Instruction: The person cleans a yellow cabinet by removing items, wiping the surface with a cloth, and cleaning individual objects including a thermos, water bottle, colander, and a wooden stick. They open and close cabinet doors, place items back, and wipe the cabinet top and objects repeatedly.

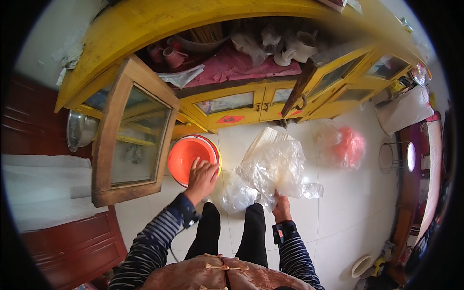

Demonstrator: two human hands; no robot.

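Note:
My right hand [281, 207] grips the lower edge of a bundle of clear plastic bags [272, 166], held above the tiled floor. Over the right side of an orange plastic basin [188, 159] is my left hand [202, 177], its fingers spread and partly curled, with nothing visible in it. Whether it touches the basin's rim I cannot tell. More clear plastic [237, 194] lies on the floor by my feet. To the right, a plastic bag with something pink-red [349, 146] in it rests on the tiles.
A yellow wooden cabinet [224, 103] stands in front, its glazed doors [103, 145] swung outward on both sides. Pink cups [174, 57], a white teapot [304, 45] and plastic bags [250, 49] sit inside. A metal basin [81, 130] is at left, a wire stand [391, 156] at right.

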